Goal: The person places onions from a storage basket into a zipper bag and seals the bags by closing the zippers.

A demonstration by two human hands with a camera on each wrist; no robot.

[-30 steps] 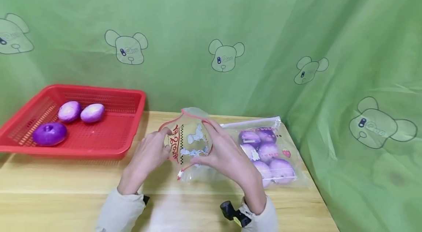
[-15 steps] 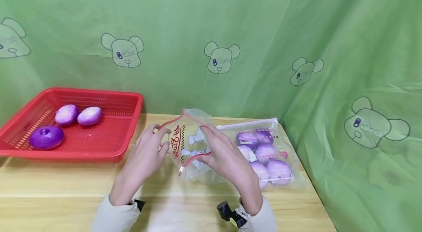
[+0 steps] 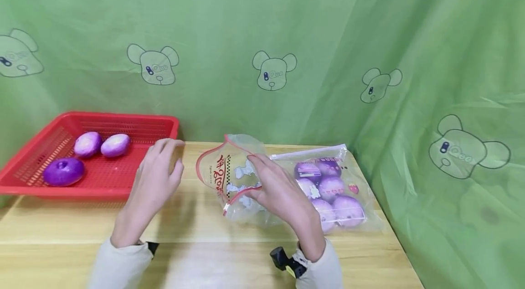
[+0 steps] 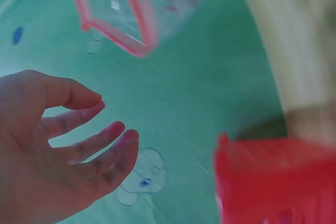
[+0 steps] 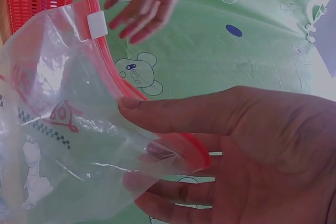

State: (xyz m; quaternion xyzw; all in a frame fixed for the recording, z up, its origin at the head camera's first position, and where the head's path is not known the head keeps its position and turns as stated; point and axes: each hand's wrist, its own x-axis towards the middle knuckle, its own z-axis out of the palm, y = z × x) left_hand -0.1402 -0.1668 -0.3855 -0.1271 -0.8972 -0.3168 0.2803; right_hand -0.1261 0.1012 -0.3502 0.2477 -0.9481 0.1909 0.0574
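Note:
My left hand (image 3: 153, 177) is held in the air by the right end of the red basket (image 3: 94, 193), fingers loosely bent and holding nothing. In the left wrist view, space shows between its thumb and fingers. With thumb and fingers, my right hand (image 3: 283, 193) grips the red-edged mouth of a clear printed zip bag (image 5: 63, 77); the mouth gapes toward the left and a white slider sits at its near corner. Inside the basket are three purple onions: one dark and flattish (image 3: 63, 172), two paler ones (image 3: 88, 144) (image 3: 115, 145) behind it.
To the right, partly behind my right hand, a second clear zip bag (image 3: 357, 172) packed with several purple onions lies flat on the wooden table (image 3: 205, 252). Green cloth (image 3: 213, 15) with bear prints hangs behind and along the right side.
My left hand has let go of the zip bag's left edge and moved left to the basket. The right hand keeps its hold, and the bag's mouth stays spread.

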